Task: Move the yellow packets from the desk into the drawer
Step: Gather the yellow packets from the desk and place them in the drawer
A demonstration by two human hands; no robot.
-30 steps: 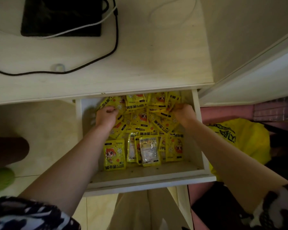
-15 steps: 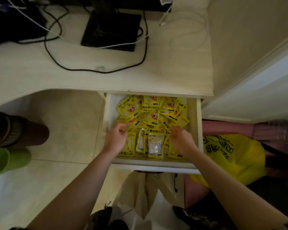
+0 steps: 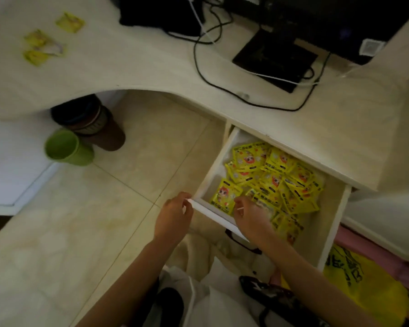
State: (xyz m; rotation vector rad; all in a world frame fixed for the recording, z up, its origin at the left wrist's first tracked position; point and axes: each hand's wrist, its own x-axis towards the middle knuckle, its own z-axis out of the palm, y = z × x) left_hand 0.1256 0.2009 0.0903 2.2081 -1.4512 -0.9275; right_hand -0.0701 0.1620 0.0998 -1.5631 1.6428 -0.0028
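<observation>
The open drawer (image 3: pixel 333 223) under the desk (image 3: pixel 128 62) holds a heap of several yellow packets (image 3: pixel 276 182) with a cartoon face on them. Three more yellow packets (image 3: pixel 37 38) lie on the desk top at the far left. My left hand (image 3: pixel 175 215) is outside the drawer, at its front left corner, with fingers and thumb pinching the white front edge (image 3: pixel 213 212). My right hand (image 3: pixel 250 215) reaches over that front edge, fingers curled down on the nearest packets. Whether it holds one is hidden.
A black monitor base (image 3: pixel 274 60) and black and white cables (image 3: pixel 222 88) lie on the desk behind the drawer. A green cup (image 3: pixel 66 148) and a brown bin (image 3: pixel 97 128) stand on the tiled floor. A yellow bag (image 3: pixel 364 291) sits at the lower right.
Both hands drew back from the middle of the packet heap to the drawer's front. My left hand left the drawer for its front corner. The view swung left, showing the desk packets.
</observation>
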